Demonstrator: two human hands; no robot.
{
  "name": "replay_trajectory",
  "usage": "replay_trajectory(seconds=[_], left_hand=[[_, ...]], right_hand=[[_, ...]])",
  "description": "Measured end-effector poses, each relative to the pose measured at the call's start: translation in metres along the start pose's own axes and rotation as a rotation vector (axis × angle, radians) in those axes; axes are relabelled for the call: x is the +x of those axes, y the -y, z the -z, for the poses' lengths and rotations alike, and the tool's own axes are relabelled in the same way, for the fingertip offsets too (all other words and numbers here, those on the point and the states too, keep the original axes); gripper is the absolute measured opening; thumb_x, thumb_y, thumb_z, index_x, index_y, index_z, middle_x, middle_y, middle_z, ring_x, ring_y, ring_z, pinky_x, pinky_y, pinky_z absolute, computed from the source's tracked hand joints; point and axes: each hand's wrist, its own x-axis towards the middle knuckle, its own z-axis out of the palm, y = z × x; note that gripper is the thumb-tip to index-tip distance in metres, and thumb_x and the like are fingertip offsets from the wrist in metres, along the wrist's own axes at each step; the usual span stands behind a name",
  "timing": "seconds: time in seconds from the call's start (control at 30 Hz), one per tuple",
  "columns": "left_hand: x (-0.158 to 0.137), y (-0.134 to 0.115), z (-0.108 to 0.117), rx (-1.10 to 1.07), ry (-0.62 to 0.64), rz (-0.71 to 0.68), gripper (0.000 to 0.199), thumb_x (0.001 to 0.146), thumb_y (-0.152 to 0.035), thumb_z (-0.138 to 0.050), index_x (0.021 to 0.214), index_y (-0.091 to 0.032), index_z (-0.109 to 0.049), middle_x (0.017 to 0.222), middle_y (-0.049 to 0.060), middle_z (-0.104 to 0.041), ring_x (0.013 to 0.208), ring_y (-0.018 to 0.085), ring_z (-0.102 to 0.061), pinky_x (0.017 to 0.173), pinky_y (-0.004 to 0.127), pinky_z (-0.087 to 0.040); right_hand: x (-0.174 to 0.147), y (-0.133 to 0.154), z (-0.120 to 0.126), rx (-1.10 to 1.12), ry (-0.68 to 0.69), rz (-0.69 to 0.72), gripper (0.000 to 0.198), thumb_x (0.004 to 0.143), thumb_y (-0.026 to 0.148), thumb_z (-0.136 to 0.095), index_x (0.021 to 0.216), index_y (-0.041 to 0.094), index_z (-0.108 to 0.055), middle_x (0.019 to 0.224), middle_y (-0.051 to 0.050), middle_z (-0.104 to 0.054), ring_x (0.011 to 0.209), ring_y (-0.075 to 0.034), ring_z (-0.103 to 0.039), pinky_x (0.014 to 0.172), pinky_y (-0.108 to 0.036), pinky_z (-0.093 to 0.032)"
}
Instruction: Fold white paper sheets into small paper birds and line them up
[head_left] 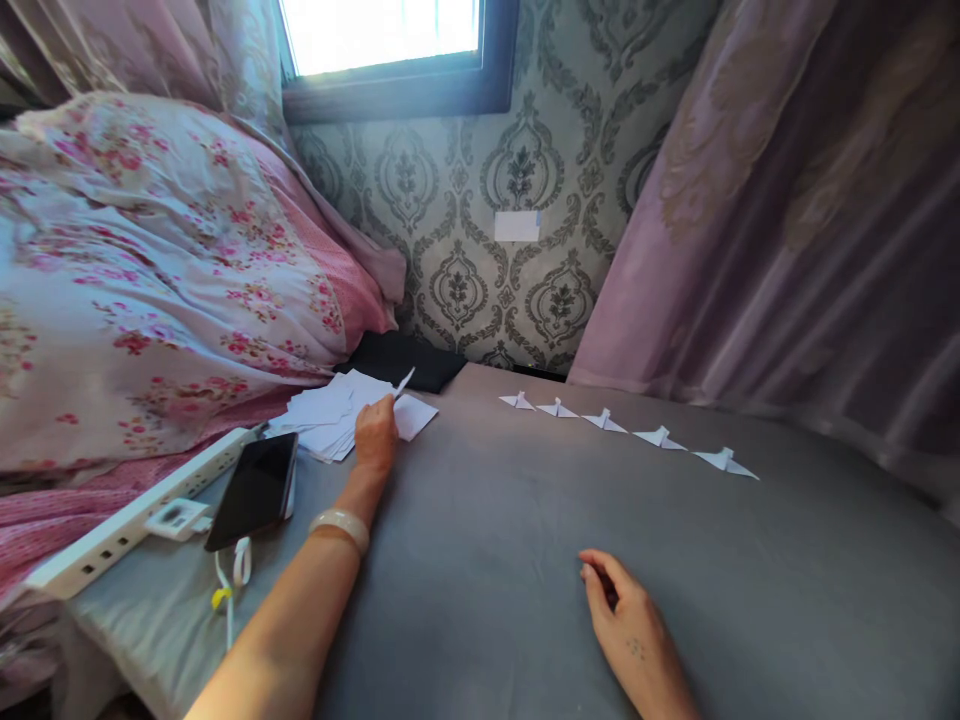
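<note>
My left hand [376,432], with a pale bangle [341,530] on its wrist, reaches to a loose pile of white paper sheets [319,408]. Its fingers are closed on a sheet of paper [405,381], whose edge sticks up past the knuckles; the fingertips are hidden. Low in the view, my right hand [626,620] hovers near or rests on the grey surface, I cannot tell which. Its thumb and forefinger are drawn almost together with nothing visible between them. Several small folded white paper pieces [661,438] form a slanting row at the right, apart from both hands.
Left of the pile lie a dark phone [255,490], a white power strip [142,510], a charger [178,520] and a white cable [229,610]. A black flat item [412,360] is behind the pile. Floral bedding [172,260] and a pink curtain [697,200] flank the grey surface [480,560].
</note>
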Motion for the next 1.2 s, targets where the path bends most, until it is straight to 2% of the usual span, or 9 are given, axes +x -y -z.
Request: replay_trajectory(seconds=[0.13, 0.27, 0.33, 0.43, 0.53, 0.67, 0.9, 1.07, 1.2], left_hand=[[0.000, 0.002, 0.004, -0.016, -0.096, 0.007, 0.035, 0.092, -0.012, -0.030, 0.116, -0.010, -0.055, 0.111, 0.019, -0.065, 0.106, 0.028, -0.059, 0.097, 0.044, -0.035], [-0.003, 0.000, 0.005, -0.023, -0.064, -0.050, 0.033, 0.093, -0.014, -0.032, 0.115, -0.013, -0.058, 0.120, 0.016, -0.063, 0.121, 0.028, -0.050, 0.104, 0.046, -0.026], [-0.005, -0.002, 0.003, -0.025, 0.016, -0.098, 0.028, 0.092, -0.016, -0.037, 0.103, -0.015, -0.063, 0.111, 0.014, -0.067, 0.113, 0.027, -0.056, 0.099, 0.042, -0.033], [-0.009, -0.004, -0.002, -0.016, 0.162, -0.133, 0.023, 0.089, -0.020, -0.044, 0.081, -0.018, -0.066, 0.085, 0.011, -0.070, 0.087, 0.025, -0.064, 0.079, 0.035, -0.043], [-0.012, -0.004, -0.005, -0.005, 0.255, -0.127, 0.024, 0.089, -0.030, -0.047, 0.079, -0.018, -0.066, 0.077, 0.010, -0.069, 0.075, 0.024, -0.064, 0.068, 0.031, -0.043], [-0.013, -0.005, -0.006, -0.001, 0.298, -0.123, 0.031, 0.088, -0.043, -0.046, 0.086, -0.018, -0.065, 0.086, 0.011, -0.069, 0.082, 0.025, -0.064, 0.068, 0.030, -0.043], [-0.009, -0.007, -0.005, -0.013, 0.318, -0.102, 0.039, 0.088, -0.047, -0.041, 0.091, -0.018, -0.067, 0.094, 0.012, -0.069, 0.089, 0.026, -0.063, 0.071, 0.031, -0.046], [-0.008, -0.009, -0.004, -0.015, 0.314, -0.071, 0.039, 0.089, -0.044, -0.040, 0.093, -0.018, -0.068, 0.093, 0.010, -0.071, 0.086, 0.025, -0.065, 0.069, 0.030, -0.046], [-0.009, -0.008, 0.004, -0.010, 0.276, -0.095, 0.032, 0.090, -0.032, -0.037, 0.093, -0.018, -0.067, 0.092, 0.011, -0.070, 0.085, 0.025, -0.064, 0.071, 0.032, -0.046]], right_hand=[[0.000, 0.000, 0.001, -0.016, 0.009, -0.007, 0.034, 0.085, 0.042, -0.040, 0.099, 0.022, -0.064, 0.101, -0.007, -0.070, 0.094, -0.023, -0.066, 0.082, -0.037, -0.051], [-0.002, 0.002, 0.002, -0.024, -0.019, 0.018, 0.033, 0.085, 0.040, -0.041, 0.098, 0.022, -0.065, 0.099, -0.007, -0.071, 0.092, -0.023, -0.067, 0.082, -0.036, -0.052], [-0.002, 0.004, 0.003, -0.024, -0.033, 0.033, 0.032, 0.085, 0.039, -0.042, 0.097, 0.022, -0.066, 0.098, -0.007, -0.072, 0.091, -0.023, -0.067, 0.082, -0.036, -0.052], [-0.002, 0.006, 0.004, -0.021, -0.036, 0.051, 0.030, 0.085, 0.038, -0.043, 0.096, 0.022, -0.066, 0.097, -0.007, -0.072, 0.091, -0.023, -0.067, 0.082, -0.035, -0.052], [-0.002, 0.008, 0.004, -0.019, -0.037, 0.067, 0.029, 0.086, 0.037, -0.043, 0.095, 0.022, -0.066, 0.096, -0.007, -0.072, 0.090, -0.022, -0.068, 0.081, -0.035, -0.053], [-0.004, 0.009, 0.005, -0.025, -0.040, 0.075, 0.028, 0.086, 0.035, -0.042, 0.096, 0.022, -0.066, 0.097, -0.006, -0.071, 0.091, -0.022, -0.067, 0.081, -0.034, -0.052], [-0.006, 0.013, 0.005, -0.031, -0.038, 0.098, 0.028, 0.089, 0.030, -0.040, 0.097, 0.021, -0.065, 0.096, -0.006, -0.071, 0.090, -0.020, -0.066, 0.082, -0.033, -0.051], [-0.007, 0.017, 0.007, -0.042, -0.054, 0.103, 0.027, 0.088, 0.028, -0.041, 0.095, 0.020, -0.065, 0.095, -0.007, -0.070, 0.090, -0.020, -0.066, 0.081, -0.033, -0.050], [-0.008, 0.020, 0.008, -0.044, -0.043, 0.123, 0.026, 0.089, 0.024, -0.039, 0.095, 0.020, -0.064, 0.094, -0.007, -0.069, 0.089, -0.020, -0.065, 0.081, -0.033, -0.050]])
